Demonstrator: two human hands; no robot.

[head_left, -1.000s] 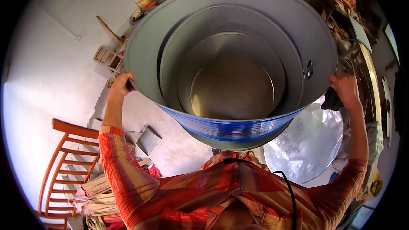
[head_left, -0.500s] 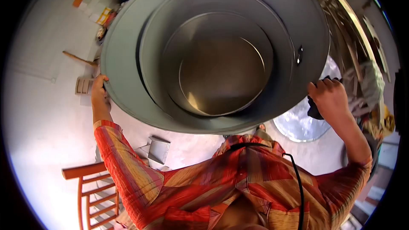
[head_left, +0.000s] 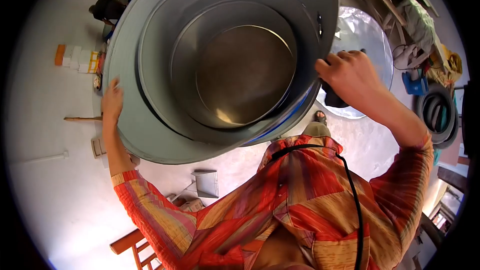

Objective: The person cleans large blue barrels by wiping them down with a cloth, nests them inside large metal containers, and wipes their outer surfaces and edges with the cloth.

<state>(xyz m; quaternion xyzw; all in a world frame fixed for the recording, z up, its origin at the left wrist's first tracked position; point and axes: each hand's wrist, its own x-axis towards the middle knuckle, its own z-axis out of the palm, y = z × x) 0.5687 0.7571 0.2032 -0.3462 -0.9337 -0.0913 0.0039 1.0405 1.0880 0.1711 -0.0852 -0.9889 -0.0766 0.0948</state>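
We have the big metal tub (head_left: 122,135) in front of our body, between our two hands, its round mouth facing us and smaller metal rings nested inside. Our right hand (head_left: 354,75) closes its grip around a dark bundle (head_left: 334,96) against the tub's near right rim. Our left hand (head_left: 112,102) is at the left rim, but blurred; we cannot tell whether its grip holds on. A shiny round sheet (head_left: 375,45) lies beyond our right hand, and a dustpan (head_left: 206,183) stands on the floor (head_left: 240,167).
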